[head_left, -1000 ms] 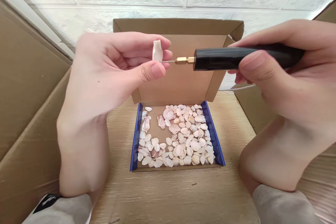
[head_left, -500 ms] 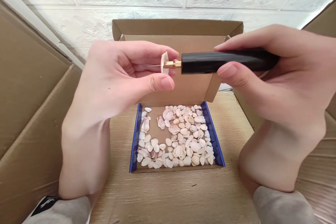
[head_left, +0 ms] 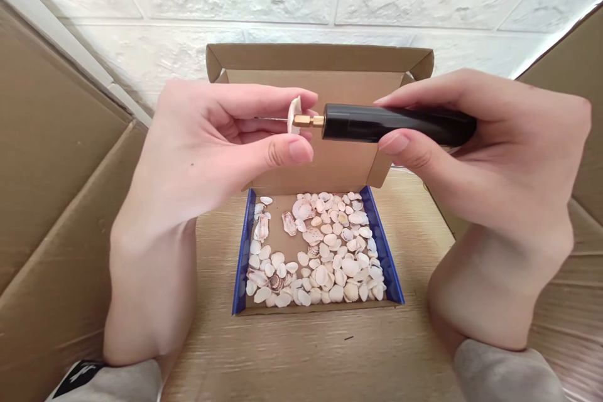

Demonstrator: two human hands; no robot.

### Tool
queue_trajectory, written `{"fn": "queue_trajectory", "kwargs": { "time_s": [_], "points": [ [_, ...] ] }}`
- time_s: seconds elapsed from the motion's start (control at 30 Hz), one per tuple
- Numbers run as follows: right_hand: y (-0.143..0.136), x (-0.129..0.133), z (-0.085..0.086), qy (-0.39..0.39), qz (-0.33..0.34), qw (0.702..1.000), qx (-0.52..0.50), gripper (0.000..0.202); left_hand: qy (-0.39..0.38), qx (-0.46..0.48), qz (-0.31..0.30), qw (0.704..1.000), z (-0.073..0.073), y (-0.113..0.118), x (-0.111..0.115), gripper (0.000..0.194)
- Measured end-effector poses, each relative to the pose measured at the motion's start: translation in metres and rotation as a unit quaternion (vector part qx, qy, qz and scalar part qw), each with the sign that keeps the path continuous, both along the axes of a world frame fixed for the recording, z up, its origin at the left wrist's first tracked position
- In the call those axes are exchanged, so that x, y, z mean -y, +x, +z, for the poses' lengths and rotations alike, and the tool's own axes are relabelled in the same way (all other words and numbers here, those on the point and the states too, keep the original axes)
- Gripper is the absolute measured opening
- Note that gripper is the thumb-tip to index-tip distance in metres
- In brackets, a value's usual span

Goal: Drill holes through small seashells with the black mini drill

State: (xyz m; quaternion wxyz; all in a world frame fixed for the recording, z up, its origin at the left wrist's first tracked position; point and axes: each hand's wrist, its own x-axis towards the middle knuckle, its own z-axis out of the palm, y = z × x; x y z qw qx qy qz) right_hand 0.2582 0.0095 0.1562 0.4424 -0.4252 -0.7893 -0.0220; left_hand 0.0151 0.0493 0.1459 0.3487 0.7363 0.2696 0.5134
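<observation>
Left hand [head_left: 193,144] pinches white curved shell [head_left: 293,118], long axis 12–6; right hand [head_left: 509,151] grips black cylindrical drill [head_left: 358,123], bit toward 9 o'clock.

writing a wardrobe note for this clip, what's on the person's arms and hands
Both forearms end in light grey-beige sleeves, pushed back well short of the wrists. The left sleeve has a black patch with a white mark. Both hands, left and right, are bare: no gloves, no rings visible.

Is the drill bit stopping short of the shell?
No, the thin bit shows past the shell, on the side away from the black drill.
</observation>
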Motion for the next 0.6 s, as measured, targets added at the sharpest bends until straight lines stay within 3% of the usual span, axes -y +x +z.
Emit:
{"fn": "queue_trajectory", "kwargs": {
  "time_s": [0.17,0.3,0.47,0.6],
  "points": [
    [-0.0003,0.0004,0.0007,-0.001,-0.004,1.0,-0.001,0.026,-0.006,-0.016,0.005,1.0,0.0009,-0.0026,0.0004,0.046],
    [-0.0021,-0.0003,-0.0006,0.001,0.001,1.0,-0.015,0.029,0.032,-0.025,0.004,0.999,-0.0004,-0.0036,-0.0023,0.036],
    [-0.0036,-0.0028,-0.002,0.03,0.013,0.998,-0.051,0.028,0.064,-0.009,-0.004,0.998,-0.002,-0.0044,-0.0065,0.045],
    [-0.0033,-0.0026,-0.0022,0.024,0.018,0.998,-0.053,0.029,0.088,-0.04,0.015,0.995,0.0025,-0.0057,-0.0063,0.031]
  ]
}}
